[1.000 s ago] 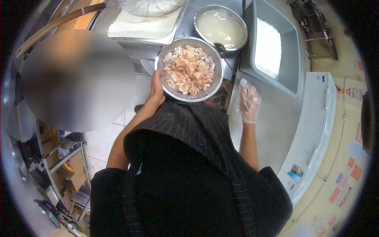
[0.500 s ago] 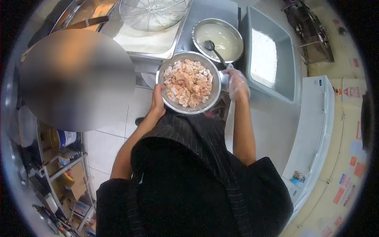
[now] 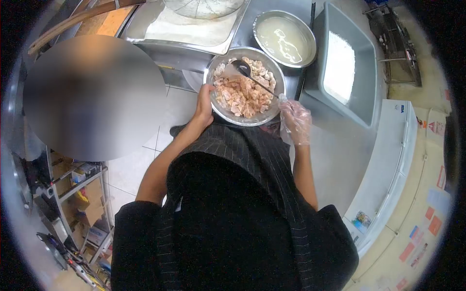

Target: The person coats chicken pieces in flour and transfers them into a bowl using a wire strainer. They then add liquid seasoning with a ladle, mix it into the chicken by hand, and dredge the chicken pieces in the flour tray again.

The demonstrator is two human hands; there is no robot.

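Observation:
A metal bowl (image 3: 279,99) full of pale, floury meat pieces (image 3: 245,97) is in front of my body. My bare left hand (image 3: 204,104) grips its left rim. In a clear plastic glove, my right hand (image 3: 296,119) is closed round the handle of a black ladle (image 3: 241,68). The ladle's head is over the meat at the back left of the bowl, with pale liquid at its edge. Just behind, to the right, stands a second metal bowl (image 3: 313,52) of cloudy liquid (image 3: 284,39).
A grey tub (image 3: 360,72) of white powder (image 3: 339,68) stands on the right. At the back left, a round wire strainer (image 3: 204,7) lies over a floury tray (image 3: 189,30). Shelves (image 3: 80,186) are at lower left; a white cabinet (image 3: 381,169) is on the right.
My right hand, empty at first, reached to the ladle in the liquid bowl. The ladle has since moved from that bowl to over the meat. My left hand kept its hold on the rim.

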